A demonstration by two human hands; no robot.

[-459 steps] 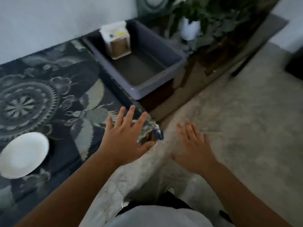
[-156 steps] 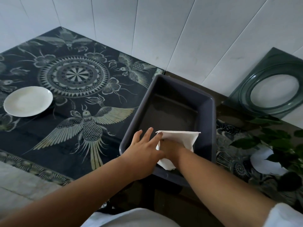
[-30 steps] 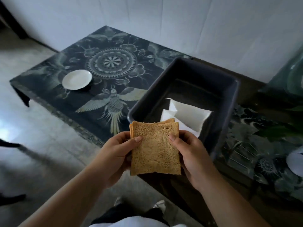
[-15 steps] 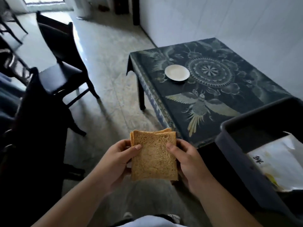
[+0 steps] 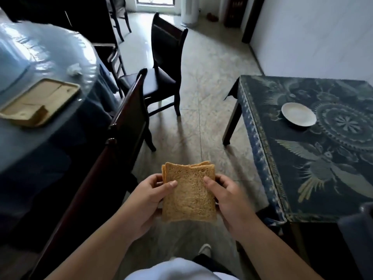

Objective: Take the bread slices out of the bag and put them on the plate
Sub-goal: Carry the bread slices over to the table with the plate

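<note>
Because the stack of bread slices [image 5: 188, 196] is pinched only at its two side edges, it hangs free in the air in front of the person's body, above the tiled floor [image 5: 201, 102] and well apart from the table. The left hand [image 5: 150, 197] has its thumb laid across the front face near the left edge, its fingers curled out of sight behind; the right hand [image 5: 226, 196] mirrors this on the right edge, thumb on the front, fingers wrapped around the back. Both hands are closed on the stack.

At least two or three slices show at the top, their upper edges slightly fanned. The bread looks light, soft and easily dented, so a hard squeeze would likely crush the crumb, and a loose one could let the rear slices slide apart. Support under the flat faces seems the safer hold for setting it down.

The white plate [image 5: 298, 114] sits bare on the patterned table [image 5: 302, 178], toward its far left corner. The slices probably still need carrying over to it.
</note>
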